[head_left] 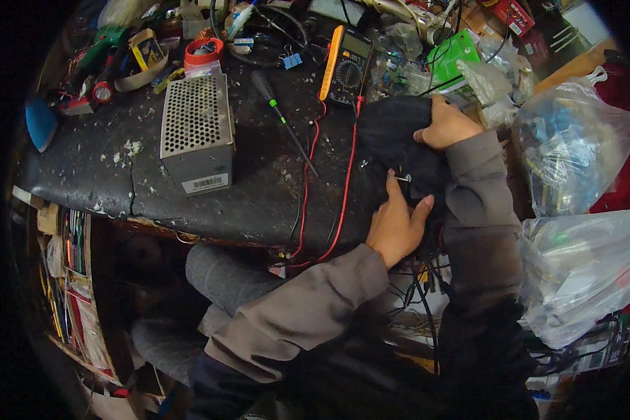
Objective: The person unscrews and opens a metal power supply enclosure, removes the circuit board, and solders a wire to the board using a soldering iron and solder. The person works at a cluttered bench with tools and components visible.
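Observation:
A black, soft-looking bag-like thing (392, 126) lies at the right end of the dark bench, under both of my hands; its exact kind is hard to make out. My right hand (451, 126) grips its far right edge, the thumb bent over the top and the other fingers mostly hidden. Closer to me, my left hand (399, 222) rests at its near side, index finger stretched out and thumb apart. By that fingertip sits a small shiny metal piece (403, 179). Left of the hands run the red test leads (350, 161) of a yellow-and-black multimeter (346, 64).
A perforated metal power supply box (197, 133) stands left of a screwdriver (285, 122). Small tools and parts crowd the bench's back, with a green card (453, 59) among plastic bags. Filled clear bags (574, 147) flank my right arm. Black cables (427, 301) hang below my hands.

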Action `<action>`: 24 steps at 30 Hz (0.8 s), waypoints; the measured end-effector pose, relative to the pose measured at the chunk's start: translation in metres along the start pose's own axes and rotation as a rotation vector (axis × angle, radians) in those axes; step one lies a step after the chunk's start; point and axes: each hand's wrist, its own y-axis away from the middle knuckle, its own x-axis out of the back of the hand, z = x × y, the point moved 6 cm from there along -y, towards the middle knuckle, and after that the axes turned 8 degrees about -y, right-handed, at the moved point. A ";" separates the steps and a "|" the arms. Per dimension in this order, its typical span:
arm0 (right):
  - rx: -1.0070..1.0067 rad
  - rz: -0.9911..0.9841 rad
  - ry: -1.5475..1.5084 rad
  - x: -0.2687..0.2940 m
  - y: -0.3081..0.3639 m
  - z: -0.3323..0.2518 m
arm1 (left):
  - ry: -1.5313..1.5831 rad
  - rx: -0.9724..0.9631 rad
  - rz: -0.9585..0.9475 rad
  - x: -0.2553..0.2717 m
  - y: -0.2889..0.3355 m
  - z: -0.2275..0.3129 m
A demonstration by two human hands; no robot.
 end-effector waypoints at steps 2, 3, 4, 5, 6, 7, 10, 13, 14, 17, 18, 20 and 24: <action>0.090 -0.026 0.038 0.012 -0.002 -0.026 | -0.247 -0.113 0.092 0.011 -0.004 0.013; 0.167 -0.027 0.020 0.023 -0.003 -0.041 | -0.255 -0.087 0.070 0.011 -0.005 0.013; 0.203 -0.028 0.017 0.035 -0.003 -0.055 | -0.273 -0.082 0.080 0.013 -0.007 0.013; 0.376 0.097 -0.001 0.050 0.000 -0.081 | -0.290 -0.077 0.087 0.013 -0.008 0.011; 0.462 0.231 0.021 0.065 0.004 -0.105 | -0.267 -0.093 0.107 0.013 -0.009 0.007; 0.593 0.235 -0.009 0.079 0.007 -0.133 | -0.244 -0.108 0.122 0.012 -0.009 0.000; 0.738 0.220 -0.337 0.104 0.021 -0.223 | -0.430 -0.349 0.050 0.003 -0.011 -0.021; 0.830 0.176 -0.811 0.131 0.036 -0.295 | -0.115 -0.612 0.007 -0.006 0.012 -0.038; 0.867 0.160 -0.966 0.139 0.039 -0.311 | -0.068 -0.620 -0.019 -0.007 0.020 -0.043; 1.105 0.235 -0.876 0.119 0.047 -0.330 | 0.086 -0.640 -0.083 0.001 0.041 -0.041; 1.158 0.384 -0.944 0.112 0.051 -0.328 | -0.270 -0.627 -0.144 -0.004 0.045 -0.039; 1.307 0.239 -0.978 0.096 0.032 -0.317 | -0.963 -0.572 -0.184 0.002 0.053 -0.037; 1.247 -0.401 -0.789 0.050 0.006 -0.312 | -0.890 -0.746 0.056 0.025 0.071 0.002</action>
